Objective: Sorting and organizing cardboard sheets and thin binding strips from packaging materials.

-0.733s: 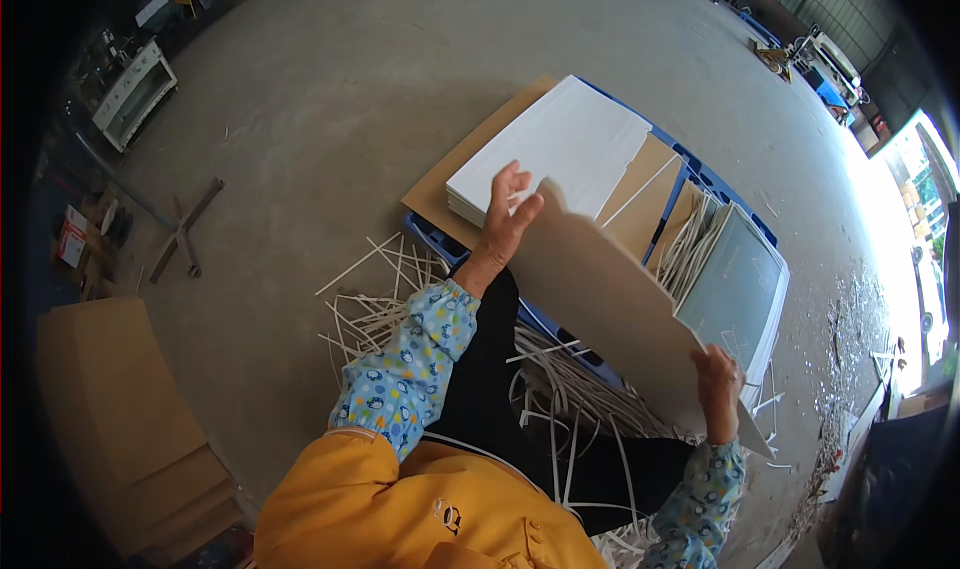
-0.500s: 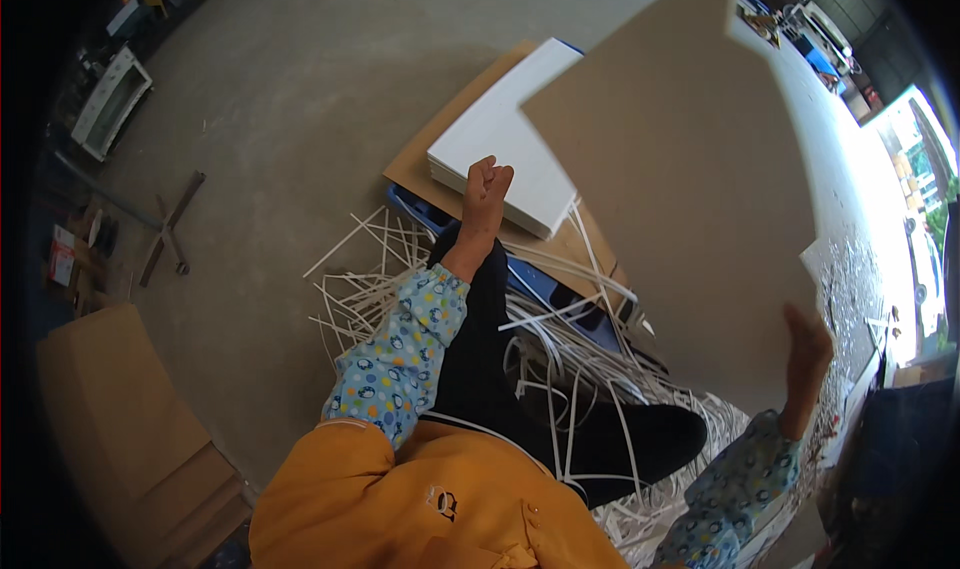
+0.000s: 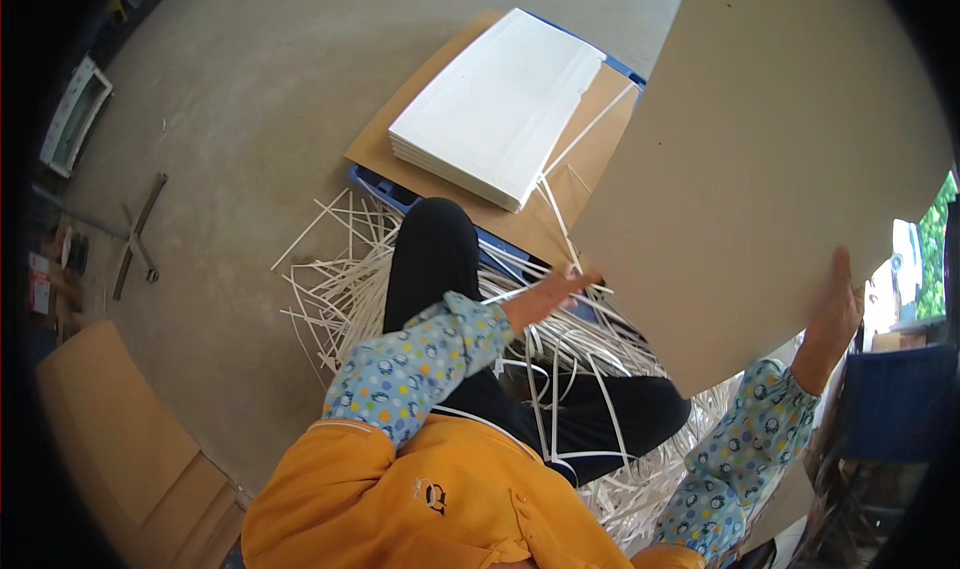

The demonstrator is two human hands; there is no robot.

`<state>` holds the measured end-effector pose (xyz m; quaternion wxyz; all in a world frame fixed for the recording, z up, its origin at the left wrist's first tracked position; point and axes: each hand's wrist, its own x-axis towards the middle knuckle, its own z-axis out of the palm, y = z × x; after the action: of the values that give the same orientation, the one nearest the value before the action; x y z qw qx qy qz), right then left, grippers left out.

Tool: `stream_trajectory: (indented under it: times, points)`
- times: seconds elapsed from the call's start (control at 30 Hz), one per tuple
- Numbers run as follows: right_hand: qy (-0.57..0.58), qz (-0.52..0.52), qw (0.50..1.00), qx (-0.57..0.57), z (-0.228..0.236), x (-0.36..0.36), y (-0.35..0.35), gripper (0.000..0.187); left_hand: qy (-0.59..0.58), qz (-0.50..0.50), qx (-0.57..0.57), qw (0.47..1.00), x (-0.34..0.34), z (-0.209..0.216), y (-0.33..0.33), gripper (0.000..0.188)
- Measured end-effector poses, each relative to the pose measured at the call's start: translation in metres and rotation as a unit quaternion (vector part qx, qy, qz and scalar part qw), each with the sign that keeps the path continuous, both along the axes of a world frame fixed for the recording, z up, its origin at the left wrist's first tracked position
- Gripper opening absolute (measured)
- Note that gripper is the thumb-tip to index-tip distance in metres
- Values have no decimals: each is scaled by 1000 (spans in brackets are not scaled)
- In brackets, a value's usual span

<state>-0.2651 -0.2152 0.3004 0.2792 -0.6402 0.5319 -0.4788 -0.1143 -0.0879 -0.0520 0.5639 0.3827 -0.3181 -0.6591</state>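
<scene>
No legible words, labels, brands, numbers or signs.

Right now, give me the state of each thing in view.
Brown sheet: raised, tilted
Right hand: gripping the sheet's edge
Left hand: near the sheet, contact unclear
White sheets: stacked flat
White strips: loose, tangled
Blue pallet: partly covered
Brown cardboard: flat under the stack
</scene>
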Motion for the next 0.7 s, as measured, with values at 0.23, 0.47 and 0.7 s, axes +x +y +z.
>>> stream_trajectory:
  times: [0.23,0.47,0.7]
  points:
    - [-58,60,995,47,-37,25,-16,57,449,55,87,887,-4,29,-6,46]
    - [-74,120,990,9,-67,18,-52,48,291,216,37,931,64,73,6,35]
    - [-120,70,984,108,-70,40,-47,44,204,274,36,939,113,110,22,35]
